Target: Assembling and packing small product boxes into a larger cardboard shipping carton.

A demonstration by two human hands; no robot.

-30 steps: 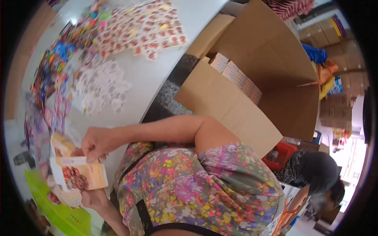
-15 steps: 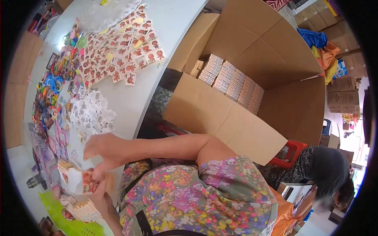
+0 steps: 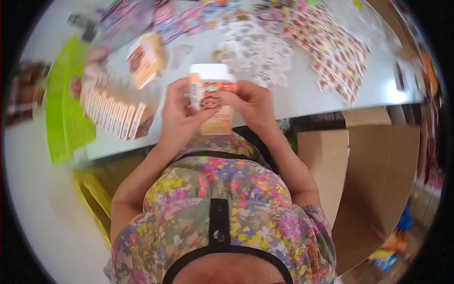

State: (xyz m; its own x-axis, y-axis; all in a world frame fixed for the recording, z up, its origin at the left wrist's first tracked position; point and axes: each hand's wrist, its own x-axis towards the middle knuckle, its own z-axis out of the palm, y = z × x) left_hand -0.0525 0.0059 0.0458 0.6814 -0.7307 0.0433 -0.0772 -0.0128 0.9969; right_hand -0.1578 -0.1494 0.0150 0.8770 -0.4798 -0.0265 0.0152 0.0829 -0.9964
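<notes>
Clamping the rectangular orange-and-white cardboard carton [image 3: 211,92] in bare left hand's [image 3: 177,111] fingers and now bare right hand's [image 3: 254,102], raised moments ago, steadying both sides.

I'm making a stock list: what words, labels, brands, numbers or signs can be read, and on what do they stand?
None can be read:
Box in the left hand and right hand: print too blurred.
Row of boxes: edge print too small and blurred.
Orange packets: blurred.
White pieces: marks too small.
Red-patterned sheets: too blurred.
</notes>
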